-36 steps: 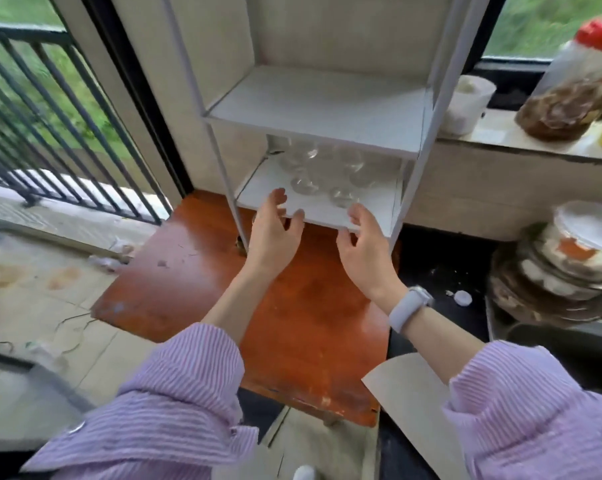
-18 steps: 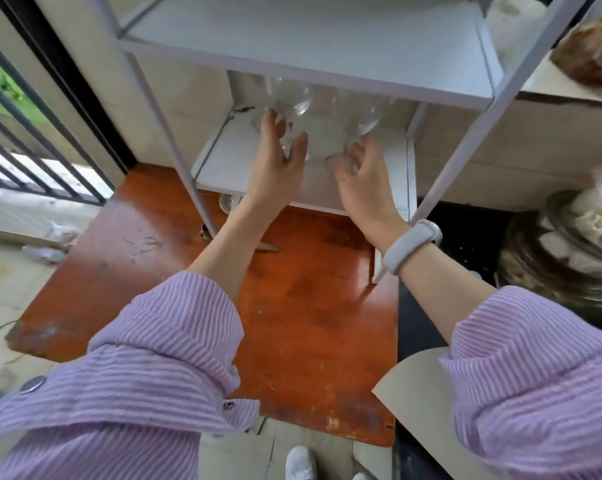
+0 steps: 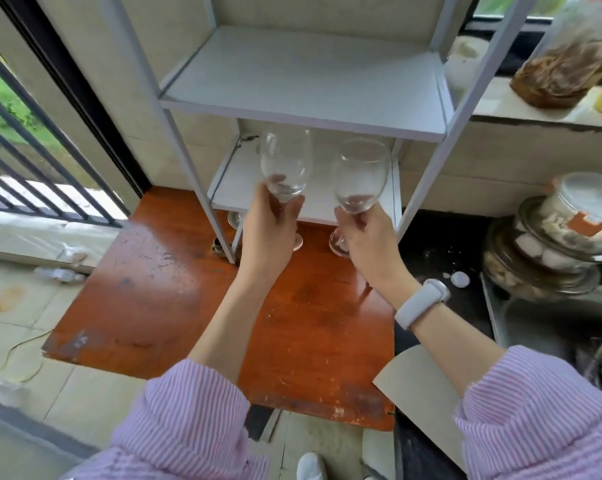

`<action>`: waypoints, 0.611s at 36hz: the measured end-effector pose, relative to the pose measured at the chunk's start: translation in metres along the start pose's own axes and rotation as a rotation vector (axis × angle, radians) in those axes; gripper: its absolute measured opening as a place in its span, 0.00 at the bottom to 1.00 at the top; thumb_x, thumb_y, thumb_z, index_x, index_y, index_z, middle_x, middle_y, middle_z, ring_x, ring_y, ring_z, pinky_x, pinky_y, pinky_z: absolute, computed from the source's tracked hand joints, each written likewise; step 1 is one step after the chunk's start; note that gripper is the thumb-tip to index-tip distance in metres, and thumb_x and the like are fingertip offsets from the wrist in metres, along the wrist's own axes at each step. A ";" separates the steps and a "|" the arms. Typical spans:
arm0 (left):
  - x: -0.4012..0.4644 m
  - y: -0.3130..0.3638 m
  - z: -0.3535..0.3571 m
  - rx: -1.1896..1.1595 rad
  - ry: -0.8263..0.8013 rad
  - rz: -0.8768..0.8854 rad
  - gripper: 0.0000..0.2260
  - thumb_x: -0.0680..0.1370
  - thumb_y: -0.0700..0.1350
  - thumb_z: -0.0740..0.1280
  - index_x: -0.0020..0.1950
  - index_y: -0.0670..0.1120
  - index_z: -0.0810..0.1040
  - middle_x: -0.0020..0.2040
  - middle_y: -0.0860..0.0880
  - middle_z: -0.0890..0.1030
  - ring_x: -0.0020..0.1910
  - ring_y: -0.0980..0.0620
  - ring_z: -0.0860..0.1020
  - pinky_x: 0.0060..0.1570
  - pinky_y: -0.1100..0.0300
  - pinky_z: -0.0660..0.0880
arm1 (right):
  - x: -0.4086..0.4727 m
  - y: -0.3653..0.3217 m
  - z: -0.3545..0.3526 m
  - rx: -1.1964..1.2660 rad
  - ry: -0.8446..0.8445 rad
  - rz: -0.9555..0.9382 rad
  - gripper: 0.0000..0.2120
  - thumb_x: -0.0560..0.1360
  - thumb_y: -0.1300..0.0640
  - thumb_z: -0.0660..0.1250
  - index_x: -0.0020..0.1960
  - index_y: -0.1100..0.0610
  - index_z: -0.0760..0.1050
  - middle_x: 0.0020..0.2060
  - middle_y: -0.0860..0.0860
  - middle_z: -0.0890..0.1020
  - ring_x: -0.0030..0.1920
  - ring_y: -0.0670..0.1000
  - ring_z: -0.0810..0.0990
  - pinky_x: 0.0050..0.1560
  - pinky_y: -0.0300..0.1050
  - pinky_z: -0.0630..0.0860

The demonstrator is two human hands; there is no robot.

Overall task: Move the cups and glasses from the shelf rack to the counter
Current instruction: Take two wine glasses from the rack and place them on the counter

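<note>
Two clear wine glasses are held upright in front of the white shelf rack [image 3: 417,216]. My left hand [image 3: 268,233] grips the stem of the left wine glass [image 3: 285,164]. My right hand [image 3: 369,244] grips the stem of the right wine glass [image 3: 360,174]. Both glasses are out of the rack, above the orange wooden counter [image 3: 175,289]. The rack's lower shelf [image 3: 239,181] behind them looks bare where it shows. Another glass base [image 3: 235,220] peeks out under that shelf, partly hidden.
The rack stands on the wooden counter against a tiled wall. Stacked glass bowls with food [image 3: 556,244] sit at the right on a dark surface. A jar [image 3: 566,53] stands on the window ledge. A barred railing [image 3: 33,157] is at the left.
Both hands reached into the lower shelf, closed on a wine glass each, and have drawn the glasses out toward me and upward.
</note>
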State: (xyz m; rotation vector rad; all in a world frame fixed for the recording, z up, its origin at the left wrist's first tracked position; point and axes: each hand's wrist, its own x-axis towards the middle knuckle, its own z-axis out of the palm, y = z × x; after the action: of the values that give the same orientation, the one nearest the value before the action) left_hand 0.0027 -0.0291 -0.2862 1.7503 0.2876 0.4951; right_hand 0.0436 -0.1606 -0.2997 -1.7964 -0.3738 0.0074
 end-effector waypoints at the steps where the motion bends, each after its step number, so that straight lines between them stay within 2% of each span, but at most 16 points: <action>1: -0.010 0.001 -0.003 0.011 -0.008 -0.007 0.09 0.78 0.42 0.63 0.57 0.46 0.69 0.32 0.50 0.73 0.22 0.54 0.72 0.27 0.57 0.73 | -0.010 -0.002 -0.003 -0.014 -0.006 0.020 0.05 0.77 0.55 0.62 0.43 0.47 0.69 0.35 0.56 0.77 0.33 0.46 0.77 0.34 0.36 0.75; 4: -0.039 0.001 -0.005 0.093 -0.049 -0.045 0.05 0.77 0.45 0.65 0.47 0.46 0.71 0.27 0.52 0.74 0.20 0.55 0.74 0.24 0.62 0.72 | -0.041 -0.004 -0.013 -0.003 -0.042 0.087 0.05 0.77 0.55 0.62 0.41 0.51 0.71 0.30 0.55 0.77 0.31 0.50 0.78 0.34 0.42 0.76; 7: -0.068 -0.001 -0.001 0.140 -0.148 -0.058 0.05 0.77 0.48 0.64 0.43 0.49 0.71 0.22 0.53 0.75 0.20 0.57 0.74 0.23 0.64 0.73 | -0.073 -0.001 -0.026 0.008 -0.059 0.128 0.06 0.77 0.54 0.62 0.41 0.52 0.71 0.28 0.55 0.78 0.28 0.45 0.78 0.31 0.33 0.75; 10: -0.092 -0.001 0.012 0.149 -0.233 -0.070 0.06 0.77 0.49 0.64 0.41 0.52 0.71 0.23 0.56 0.76 0.21 0.57 0.75 0.23 0.67 0.73 | -0.101 0.003 -0.044 0.005 -0.040 0.170 0.08 0.76 0.54 0.63 0.39 0.52 0.71 0.27 0.58 0.79 0.26 0.46 0.77 0.30 0.32 0.73; 13: -0.111 0.005 0.031 0.175 -0.297 -0.066 0.07 0.77 0.48 0.64 0.40 0.53 0.70 0.24 0.53 0.76 0.22 0.56 0.76 0.24 0.67 0.73 | -0.124 0.007 -0.069 0.061 0.003 0.231 0.09 0.76 0.57 0.64 0.37 0.53 0.70 0.22 0.53 0.74 0.22 0.47 0.73 0.25 0.32 0.70; 15: -0.123 0.012 0.049 0.175 -0.338 -0.060 0.07 0.77 0.48 0.63 0.39 0.54 0.70 0.27 0.49 0.77 0.25 0.52 0.77 0.24 0.64 0.74 | -0.137 0.012 -0.090 0.072 0.035 0.275 0.10 0.76 0.57 0.64 0.36 0.54 0.69 0.21 0.50 0.73 0.22 0.47 0.70 0.24 0.33 0.69; 17: -0.135 0.019 0.068 0.187 -0.389 -0.051 0.07 0.77 0.50 0.63 0.39 0.53 0.70 0.30 0.46 0.77 0.28 0.47 0.77 0.29 0.56 0.77 | -0.152 0.017 -0.115 0.049 0.090 0.289 0.12 0.75 0.58 0.64 0.34 0.55 0.68 0.19 0.46 0.73 0.21 0.43 0.69 0.24 0.31 0.67; 18: -0.142 0.023 0.080 0.182 -0.416 -0.046 0.07 0.77 0.50 0.63 0.40 0.52 0.70 0.31 0.46 0.77 0.29 0.48 0.76 0.30 0.56 0.77 | -0.161 0.019 -0.128 0.020 0.123 0.295 0.13 0.75 0.57 0.65 0.32 0.55 0.68 0.19 0.45 0.74 0.21 0.42 0.70 0.25 0.30 0.67; 21: -0.166 0.036 0.117 0.158 -0.487 -0.013 0.08 0.77 0.50 0.63 0.42 0.48 0.71 0.30 0.49 0.74 0.25 0.58 0.72 0.27 0.65 0.72 | -0.190 0.024 -0.170 -0.066 0.230 0.322 0.16 0.75 0.55 0.65 0.29 0.56 0.69 0.19 0.44 0.76 0.22 0.41 0.72 0.27 0.31 0.67; 22: -0.175 0.041 0.131 0.154 -0.521 -0.002 0.08 0.77 0.50 0.63 0.42 0.47 0.71 0.29 0.50 0.74 0.24 0.59 0.71 0.27 0.63 0.72 | -0.201 0.026 -0.185 -0.068 0.274 0.336 0.16 0.74 0.55 0.66 0.30 0.57 0.70 0.18 0.44 0.76 0.22 0.41 0.72 0.27 0.31 0.67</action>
State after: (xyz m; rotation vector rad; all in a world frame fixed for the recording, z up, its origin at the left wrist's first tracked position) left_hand -0.0916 -0.2306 -0.2996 1.9583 -0.0445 0.0030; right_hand -0.1037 -0.3919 -0.3143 -1.8792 0.1266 -0.0158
